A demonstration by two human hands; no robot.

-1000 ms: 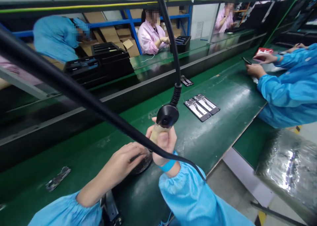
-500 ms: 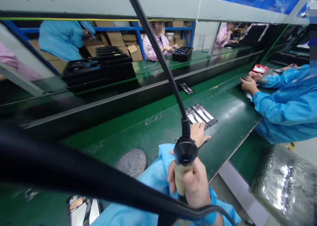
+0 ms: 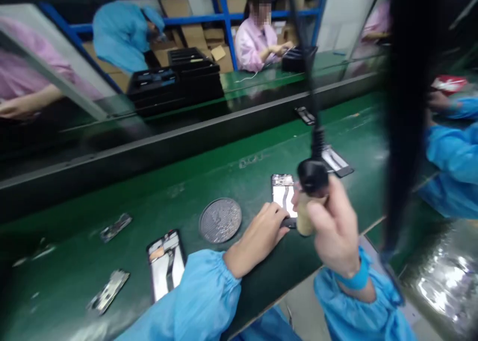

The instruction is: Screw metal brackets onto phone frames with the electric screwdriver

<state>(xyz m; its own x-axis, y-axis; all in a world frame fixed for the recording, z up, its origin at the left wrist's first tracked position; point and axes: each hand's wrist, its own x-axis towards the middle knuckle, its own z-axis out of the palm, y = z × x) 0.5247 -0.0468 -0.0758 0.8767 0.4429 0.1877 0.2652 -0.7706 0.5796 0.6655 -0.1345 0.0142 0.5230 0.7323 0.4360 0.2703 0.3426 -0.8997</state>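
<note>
Gripping a handheld tool with a black flared top and a cream handle (image 3: 308,209) in the right hand (image 3: 334,226), closed firmly round the handle. Touching the near end of an open black phone frame with a white inner panel (image 3: 284,194) with the left hand (image 3: 259,239), half-curled; cannot tell whether pinching or merely pressing. Looks flat on the dark green tabletop (image 3: 257,281), just left of the tool and partly overlapped by it. Hemmed on the left by a round grey textured disc (image 3: 220,220), just beyond the left wrist. Close to the tabletop's front edge (image 3: 274,302); opens out more toward the long dark rail (image 3: 149,144) at the back.
</note>
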